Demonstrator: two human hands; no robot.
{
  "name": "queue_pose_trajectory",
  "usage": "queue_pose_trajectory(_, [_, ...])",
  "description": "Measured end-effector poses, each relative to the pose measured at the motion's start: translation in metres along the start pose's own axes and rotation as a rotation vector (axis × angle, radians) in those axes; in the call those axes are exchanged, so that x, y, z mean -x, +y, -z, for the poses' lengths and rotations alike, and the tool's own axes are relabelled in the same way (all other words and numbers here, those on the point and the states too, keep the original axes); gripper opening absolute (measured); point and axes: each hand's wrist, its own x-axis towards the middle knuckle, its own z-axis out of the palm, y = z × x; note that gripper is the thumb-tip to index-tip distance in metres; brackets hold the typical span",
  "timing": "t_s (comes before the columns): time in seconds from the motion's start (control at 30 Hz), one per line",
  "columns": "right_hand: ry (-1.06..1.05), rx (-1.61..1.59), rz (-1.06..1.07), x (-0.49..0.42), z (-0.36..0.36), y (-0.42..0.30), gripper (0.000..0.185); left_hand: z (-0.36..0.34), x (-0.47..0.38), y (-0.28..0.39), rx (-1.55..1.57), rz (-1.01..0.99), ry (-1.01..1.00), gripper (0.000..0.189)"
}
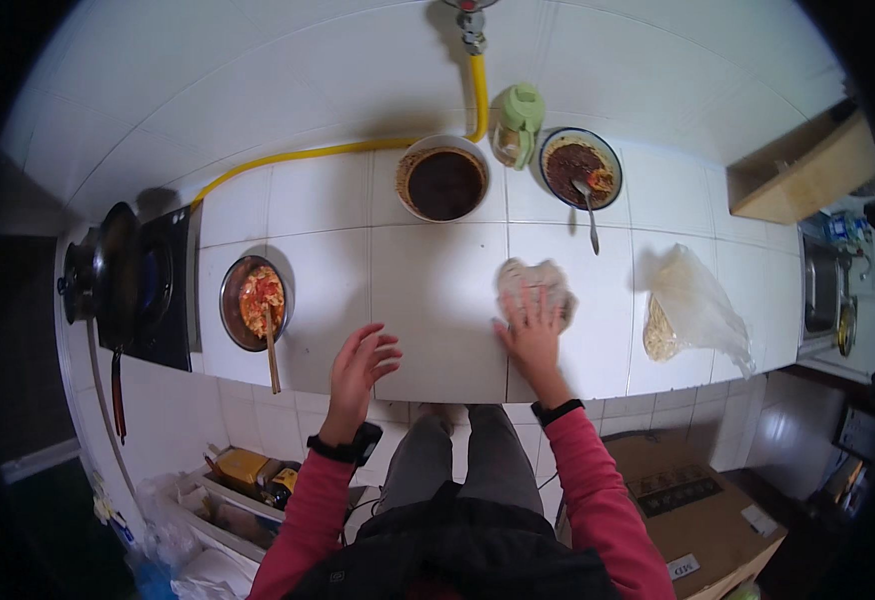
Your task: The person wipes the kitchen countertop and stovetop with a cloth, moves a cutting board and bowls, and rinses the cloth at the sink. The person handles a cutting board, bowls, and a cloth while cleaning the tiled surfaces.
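Observation:
My right hand lies flat, fingers spread, on a crumpled light cloth on the white tiled counter. My left hand is raised at the counter's front edge, fingers apart and slightly curled, holding nothing. Left of it stands a metal bowl of tomato and egg with chopsticks in it. Behind the hands are a white bowl of dark liquid and a blue-rimmed bowl of dark sauce with a metal spoon. Noodles lie partly inside a clear plastic bag to the right.
A green-lidded jar stands by the wall, beside a yellow gas hose. At far left are a black gas stove and a pan. A wooden shelf and a sink are at right; a cardboard box sits below.

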Motion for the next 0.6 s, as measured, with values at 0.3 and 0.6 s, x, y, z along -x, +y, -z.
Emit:
queue_pose_trajectory(0.3, [-0.292,-0.276,0.357,0.080,-0.015,-0.109,0.059,-0.009,-0.010,-0.007,-0.077,0.005,0.130,0.031])
queue_pose_trajectory(0.6, [-0.321,-0.154,0.316,0.034,-0.002,-0.099,0.060,0.016,0.019,-0.042,-0.048,0.111,0.125,0.030])
